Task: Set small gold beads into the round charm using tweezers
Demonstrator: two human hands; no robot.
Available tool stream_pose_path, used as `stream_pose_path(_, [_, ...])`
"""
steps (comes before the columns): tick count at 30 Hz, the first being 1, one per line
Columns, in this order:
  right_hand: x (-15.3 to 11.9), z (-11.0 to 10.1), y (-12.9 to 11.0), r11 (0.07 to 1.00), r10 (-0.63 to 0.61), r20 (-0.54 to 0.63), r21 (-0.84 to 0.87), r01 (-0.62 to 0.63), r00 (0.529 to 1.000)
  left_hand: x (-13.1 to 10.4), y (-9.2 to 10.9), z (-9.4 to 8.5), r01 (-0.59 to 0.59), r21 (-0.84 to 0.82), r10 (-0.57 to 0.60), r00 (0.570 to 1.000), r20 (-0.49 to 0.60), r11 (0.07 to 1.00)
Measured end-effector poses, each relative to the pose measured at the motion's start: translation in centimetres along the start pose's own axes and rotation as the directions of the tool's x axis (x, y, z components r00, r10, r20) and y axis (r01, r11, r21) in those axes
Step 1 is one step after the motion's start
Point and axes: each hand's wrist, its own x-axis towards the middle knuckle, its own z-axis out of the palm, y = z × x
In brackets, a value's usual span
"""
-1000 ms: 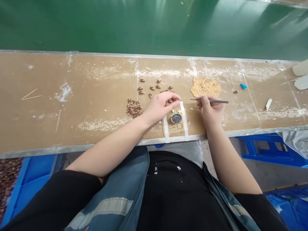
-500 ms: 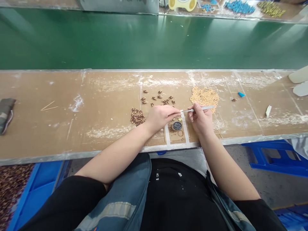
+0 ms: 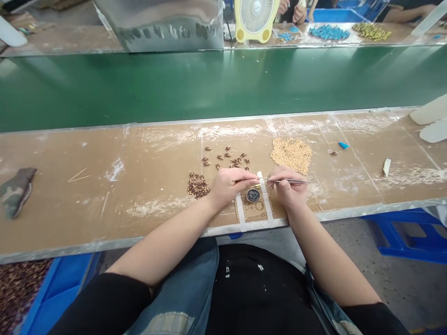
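My right hand is closed around metal tweezers, whose tips point left. They reach the pinched fingertips of my left hand, which hold something too small to make out. Just below stands a small round pot with dark contents, between two strips of white tape. Left of my left hand lies a heap of small brown-and-gold pieces. More such pieces are spread out singly behind that hand. Beyond my right hand is a flat pile of tiny yellow-orange pieces.
A green conveyor belt runs behind the brown worktop. Across it stand a yellow fan, a large grey bin and a blue pile, with another person's hands nearby. A cloth bundle lies far left.
The view has tilted upward, so more of the far side shows. The tweezers have turned in my right hand and now show edge-on. My left hand still pinches near their tips.
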Motion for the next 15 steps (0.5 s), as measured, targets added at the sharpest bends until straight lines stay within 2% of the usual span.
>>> stream_pose_path(5, [0.21, 0.26, -0.55, 0.998, -0.051, 0.036, 0.03, 0.05, 0.998, -0.15, 0.12, -0.06, -0.047, 0.03, 0.048, 0.999, -0.012, 0.998])
stream_pose_path(11, [0.13, 0.28, -0.55, 0.996, -0.059, 0.057, 0.065, 0.055, 0.997, -0.17, 0.44, -0.25, -0.213, 0.086, 0.213, 0.977, 0.001, 0.973])
stream_pose_path(15, [-0.03, 0.12, -0.54, 0.996, -0.058, 0.077, 0.078, 0.052, 0.995, -0.17, 0.64, -0.18, -0.268, 0.109, 0.269, 0.963, -0.002, 0.957])
